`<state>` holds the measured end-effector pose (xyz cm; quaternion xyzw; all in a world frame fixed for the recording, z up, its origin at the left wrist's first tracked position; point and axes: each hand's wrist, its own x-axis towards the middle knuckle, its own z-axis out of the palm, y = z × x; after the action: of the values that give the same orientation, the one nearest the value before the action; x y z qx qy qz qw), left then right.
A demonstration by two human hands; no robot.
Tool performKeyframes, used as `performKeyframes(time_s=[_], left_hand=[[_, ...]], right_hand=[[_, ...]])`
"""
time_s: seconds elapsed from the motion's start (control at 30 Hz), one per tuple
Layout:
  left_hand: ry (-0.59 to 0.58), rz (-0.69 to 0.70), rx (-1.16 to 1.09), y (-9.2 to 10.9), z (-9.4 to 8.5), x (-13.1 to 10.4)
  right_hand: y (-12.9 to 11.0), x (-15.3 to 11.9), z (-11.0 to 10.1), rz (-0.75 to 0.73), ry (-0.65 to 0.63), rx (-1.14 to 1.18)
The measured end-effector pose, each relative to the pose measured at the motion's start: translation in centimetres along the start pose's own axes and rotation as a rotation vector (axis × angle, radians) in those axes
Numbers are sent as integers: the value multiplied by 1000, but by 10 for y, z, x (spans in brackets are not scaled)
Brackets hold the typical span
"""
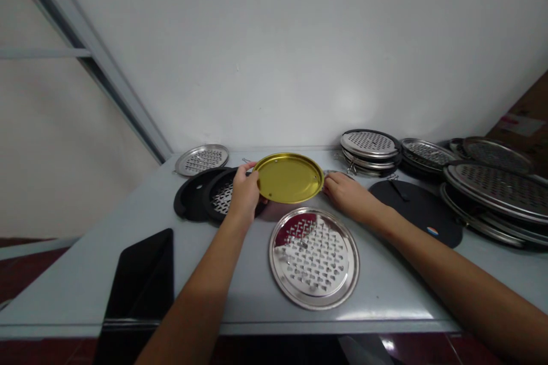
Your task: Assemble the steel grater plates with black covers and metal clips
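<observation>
I've got the gold plate (pixel 289 179) by its left rim, left hand (pixel 245 193) pinched on it — right hand (pixel 343 189) curled by the right edge, its grip unclear from here — plate round, between both, beyond the grater disc (pixel 314 256)

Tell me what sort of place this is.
Likely a workroom or storeroom: a grey table against a plain wall, stacked round metal graters, and what looks like a cardboard box.
</observation>
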<state>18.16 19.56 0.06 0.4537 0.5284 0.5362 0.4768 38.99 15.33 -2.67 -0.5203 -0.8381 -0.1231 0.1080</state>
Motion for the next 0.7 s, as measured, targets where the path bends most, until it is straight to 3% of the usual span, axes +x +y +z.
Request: performKeyframes(time_s=[0.2, 0.33, 0.43, 0.6, 0.7], left_hand=[[184, 92, -55, 6, -11, -1], [112, 94, 19, -5, -2, -9], [5, 92, -23, -16, 12, -19], [-148, 43, -114, -20, 26, -35], [-174, 13, -181, -18, 28, -39]], right_hand=[[4, -2, -6, 192, 441, 282], [-3, -2, -11, 299, 699, 347], [-17, -2, -13, 169, 706, 332], [-43, -3, -16, -190, 487, 326], [-52, -5, -22, -271, 490, 336]])
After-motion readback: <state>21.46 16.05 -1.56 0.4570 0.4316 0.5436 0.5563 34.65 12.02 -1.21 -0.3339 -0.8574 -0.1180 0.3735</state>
